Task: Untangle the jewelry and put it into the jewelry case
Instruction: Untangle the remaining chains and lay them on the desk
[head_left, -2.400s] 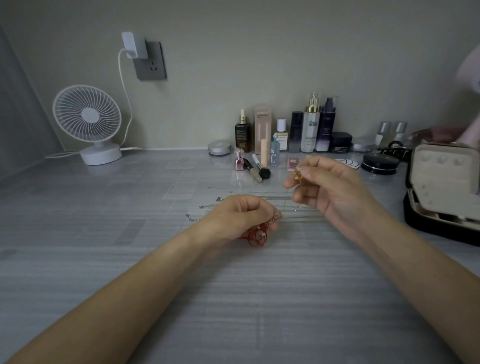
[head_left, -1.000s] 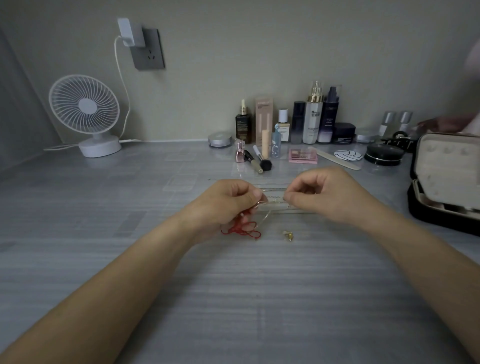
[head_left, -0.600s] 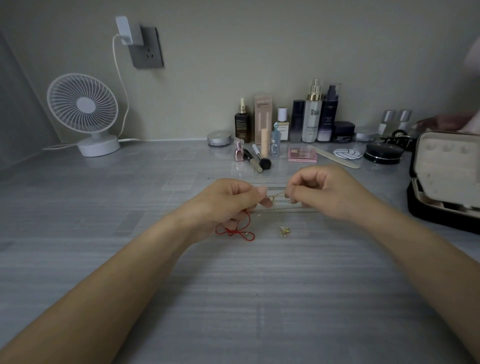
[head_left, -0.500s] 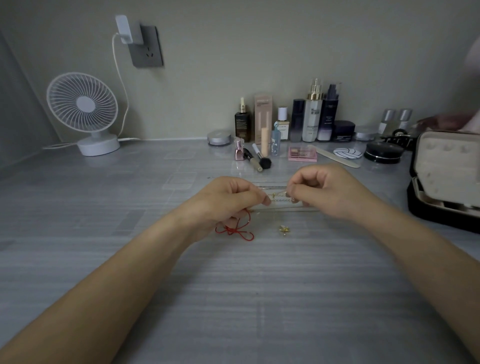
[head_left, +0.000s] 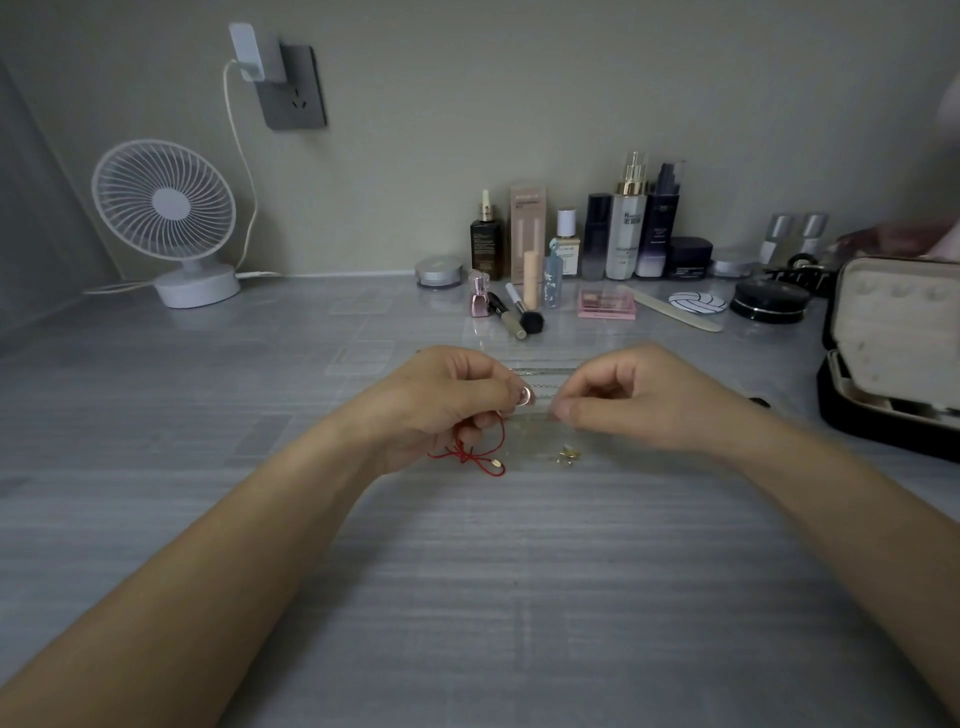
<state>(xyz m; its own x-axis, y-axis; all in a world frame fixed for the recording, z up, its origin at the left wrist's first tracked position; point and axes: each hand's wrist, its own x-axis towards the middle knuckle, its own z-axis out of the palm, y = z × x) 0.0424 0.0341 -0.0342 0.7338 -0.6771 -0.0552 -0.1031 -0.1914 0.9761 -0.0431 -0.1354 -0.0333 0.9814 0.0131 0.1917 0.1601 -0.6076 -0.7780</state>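
**Untangling in progress.** A thin chain (head_left: 540, 398) is drawn taut between the two hands, just above the counter (head_left: 467, 597) at mid-frame. The left hand (head_left: 447, 402), fingers curled, pinches one side of this span. It also gathers a red cord (head_left: 470, 456), whose knotted loop and tails trail from under the fingers onto the counter. Bunching the cord on one side probably isolates the snag. The right hand (head_left: 641, 400), likewise curled, pinches the chain from the opposite side, so that a gentle pull can open the tangle. Where the strands cross is too fine to tell. A small gold piece (head_left: 567, 455) lies loose on the counter just below the span, apart from both hands. Further chains (head_left: 540, 370) lie stretched out just behind the hands. The jewelry case (head_left: 893, 358) stands open at far right, well apart, presumably ready for freed pieces; its contents cannot be made out. Cosmetics (head_left: 628, 223) line the wall, and a fan (head_left: 163, 208) stands at far left.
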